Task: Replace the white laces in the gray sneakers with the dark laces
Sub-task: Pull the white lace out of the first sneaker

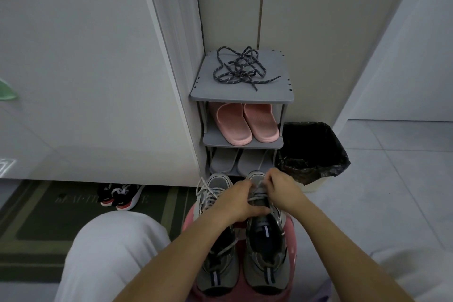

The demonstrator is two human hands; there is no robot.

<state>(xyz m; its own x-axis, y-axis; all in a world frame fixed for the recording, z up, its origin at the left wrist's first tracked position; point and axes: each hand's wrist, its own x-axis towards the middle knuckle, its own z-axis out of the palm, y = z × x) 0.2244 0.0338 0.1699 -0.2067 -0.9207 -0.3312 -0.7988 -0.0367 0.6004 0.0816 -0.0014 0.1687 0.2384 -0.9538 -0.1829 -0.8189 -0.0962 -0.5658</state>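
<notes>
— Item one, the pair?
— Gray sneakers, two, side by side and touching on a pink round seat (188,222) between my knees. The left sneaker (215,265) and the right sneaker (266,252) lie parallel, their long axes running straight away from me, heels toward me, toes toward the shoe rack (240,97). Both are sole down.

— Laces?
— White laces (208,193), loose and looped over the forepart of the left sneaker. On the right sneaker a pale strand crosses the throat under my fingers. Dark laces (242,68), speckled, lie in one tangled heap on the rack's top shelf, well apart from the sneakers.

— Your hands?
— My left hand (239,203) reaches across to the right sneaker, fingers curled over its throat and gripping it. My right hand (282,189) sits near that sneaker's toe end, fingertips drawn together in a pinch on the lace there. How much of the lace is threaded I cannot tell; my hands cover it.

— Remaining stock?
— Pink slides (245,122), one pair, middle shelf, toes toward me. Gray slippers (235,160), one pair, lower shelf. A waste bin (313,152) lined with a black bag, just beside the rack on the right. Black, red and white trainers (120,196), one pair, on a green doormat (49,216) to the left. My knee in pale trousers (110,252), lower left
</notes>
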